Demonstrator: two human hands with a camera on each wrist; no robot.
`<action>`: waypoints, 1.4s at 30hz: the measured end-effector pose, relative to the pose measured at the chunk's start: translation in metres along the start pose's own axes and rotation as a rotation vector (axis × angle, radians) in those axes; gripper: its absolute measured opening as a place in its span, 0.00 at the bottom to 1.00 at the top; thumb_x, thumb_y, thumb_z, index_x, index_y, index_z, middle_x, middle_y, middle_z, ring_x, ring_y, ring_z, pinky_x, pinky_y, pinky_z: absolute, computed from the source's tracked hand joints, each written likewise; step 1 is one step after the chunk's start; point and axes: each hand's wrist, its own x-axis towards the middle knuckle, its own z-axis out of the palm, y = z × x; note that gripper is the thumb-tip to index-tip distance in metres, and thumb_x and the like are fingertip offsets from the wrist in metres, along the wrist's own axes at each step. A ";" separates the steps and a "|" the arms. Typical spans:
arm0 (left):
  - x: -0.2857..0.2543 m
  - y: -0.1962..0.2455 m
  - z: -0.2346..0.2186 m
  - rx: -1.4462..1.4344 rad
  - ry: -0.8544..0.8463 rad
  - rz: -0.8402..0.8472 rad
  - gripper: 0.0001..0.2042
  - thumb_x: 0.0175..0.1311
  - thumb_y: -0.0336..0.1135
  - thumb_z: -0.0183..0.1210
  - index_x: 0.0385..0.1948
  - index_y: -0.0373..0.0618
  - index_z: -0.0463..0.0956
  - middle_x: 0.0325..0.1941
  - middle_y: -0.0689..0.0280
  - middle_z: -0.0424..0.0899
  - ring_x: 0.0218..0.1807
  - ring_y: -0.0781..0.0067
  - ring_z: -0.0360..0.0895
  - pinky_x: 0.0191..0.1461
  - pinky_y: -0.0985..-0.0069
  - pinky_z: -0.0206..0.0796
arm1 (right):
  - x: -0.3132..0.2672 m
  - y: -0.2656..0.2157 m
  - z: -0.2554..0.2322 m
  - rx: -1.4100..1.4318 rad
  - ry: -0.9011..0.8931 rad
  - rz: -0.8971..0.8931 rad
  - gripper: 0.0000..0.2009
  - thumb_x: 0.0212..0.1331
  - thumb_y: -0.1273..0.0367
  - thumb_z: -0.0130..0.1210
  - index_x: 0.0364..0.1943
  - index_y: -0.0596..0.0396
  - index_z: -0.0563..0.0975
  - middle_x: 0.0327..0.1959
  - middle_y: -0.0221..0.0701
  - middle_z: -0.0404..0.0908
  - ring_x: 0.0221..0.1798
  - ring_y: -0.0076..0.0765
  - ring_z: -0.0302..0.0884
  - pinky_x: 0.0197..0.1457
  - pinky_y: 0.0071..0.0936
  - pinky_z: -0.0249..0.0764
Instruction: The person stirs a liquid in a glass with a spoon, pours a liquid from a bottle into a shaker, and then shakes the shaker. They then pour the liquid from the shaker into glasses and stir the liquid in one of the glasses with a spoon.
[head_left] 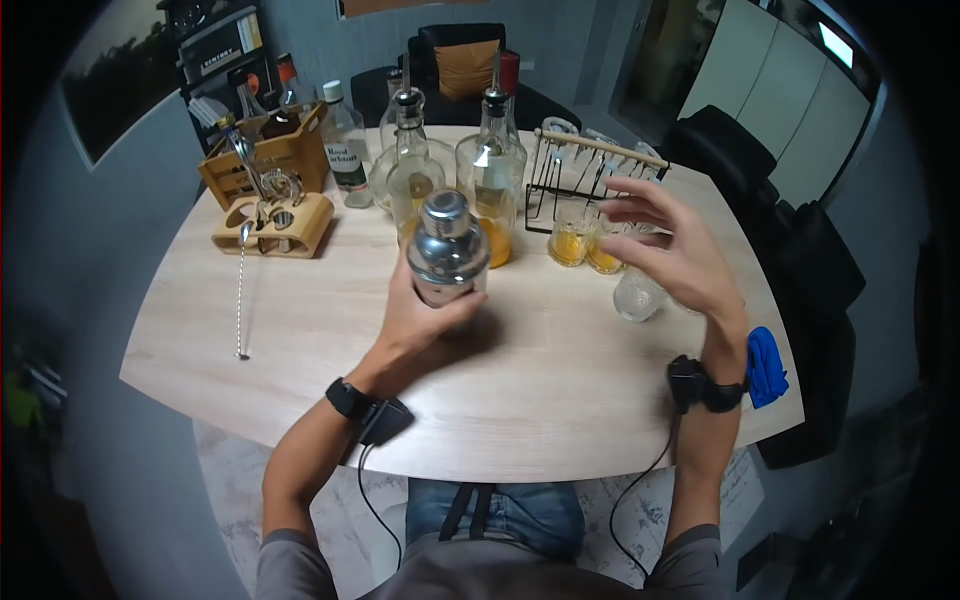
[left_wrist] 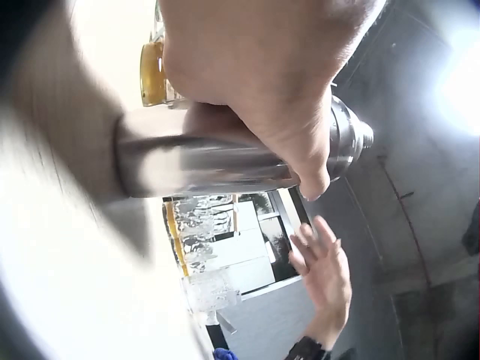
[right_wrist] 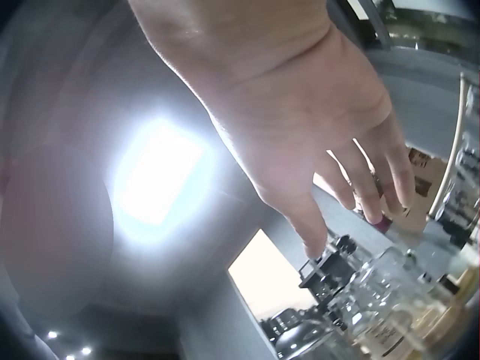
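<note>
A shiny metal cocktail shaker, its cap on, stands in front of the tall bottles in the head view. My left hand wraps round the shaker's body from the left, thumb across the near side. In the left wrist view the lower body of the shaker shows below the hand, its base close to the table. My right hand is raised on the right, fingers spread and holding nothing. Below and beside it are two glasses with amber drink and a textured clear glass.
Two pourer-topped bottles stand behind the shaker. A wire rack holds upturned glasses. At left are a wooden bar-tool stand, a long bar spoon, a labelled bottle and a wooden crate. A blue cloth lies at the right edge.
</note>
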 end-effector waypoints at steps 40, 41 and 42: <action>0.024 0.017 0.049 -0.175 -0.446 -0.039 0.32 0.42 0.34 0.76 0.54 0.38 0.73 0.52 0.63 0.80 0.53 0.71 0.78 0.60 0.71 0.70 | 0.056 0.021 0.085 0.520 -0.421 -0.294 0.24 0.39 0.66 0.69 0.44 0.57 0.78 0.40 0.31 0.84 0.46 0.29 0.82 0.55 0.28 0.78; 0.024 0.018 0.049 -0.175 -0.444 -0.037 0.32 0.42 0.34 0.76 0.54 0.38 0.73 0.52 0.63 0.80 0.53 0.71 0.78 0.60 0.71 0.70 | 0.057 0.022 0.084 0.517 -0.434 -0.319 0.24 0.42 0.66 0.71 0.47 0.58 0.78 0.41 0.31 0.84 0.46 0.28 0.82 0.55 0.29 0.78; 0.024 0.018 0.049 -0.171 -0.456 -0.050 0.34 0.42 0.34 0.76 0.55 0.38 0.72 0.53 0.62 0.80 0.54 0.70 0.78 0.61 0.71 0.70 | 0.056 0.020 0.084 0.515 -0.436 -0.323 0.24 0.42 0.66 0.71 0.47 0.58 0.78 0.41 0.31 0.84 0.46 0.28 0.82 0.55 0.29 0.78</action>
